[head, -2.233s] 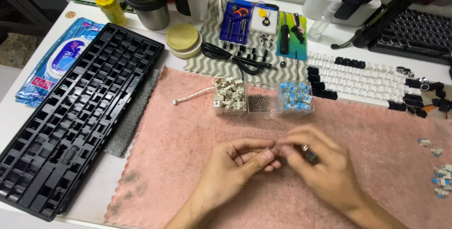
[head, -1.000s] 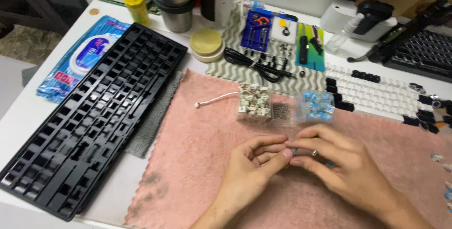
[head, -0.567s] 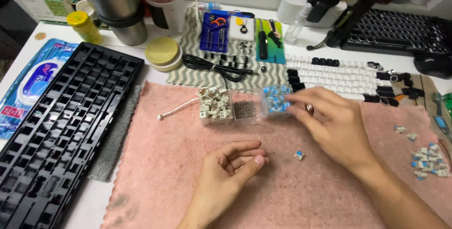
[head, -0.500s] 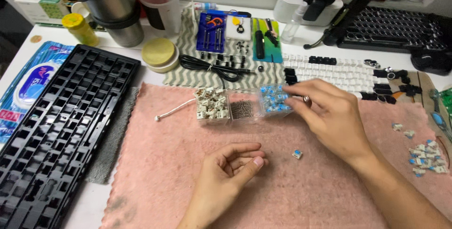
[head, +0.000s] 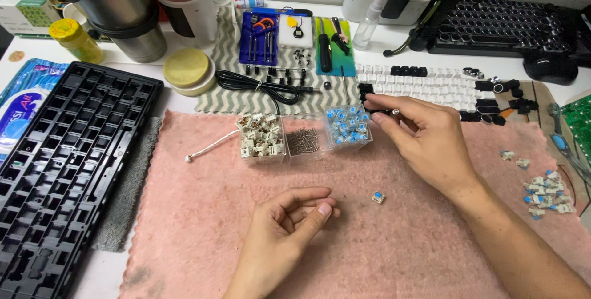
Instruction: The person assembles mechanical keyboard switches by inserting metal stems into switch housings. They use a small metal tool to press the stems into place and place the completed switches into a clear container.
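Switch [head: 378, 197] lies on towel [head: 197, 225] between left hand [head: 280, 225] and right hand [head: 425, 139].

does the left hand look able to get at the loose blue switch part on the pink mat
Probably yes. The left hand rests on the pink mat, curled, with bare mat between it and the loose blue switch part just to its right.

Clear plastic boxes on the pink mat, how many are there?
3, side by side: left box holds beige switches, middle box small metal springs, right box blue switches, beside the right hand.
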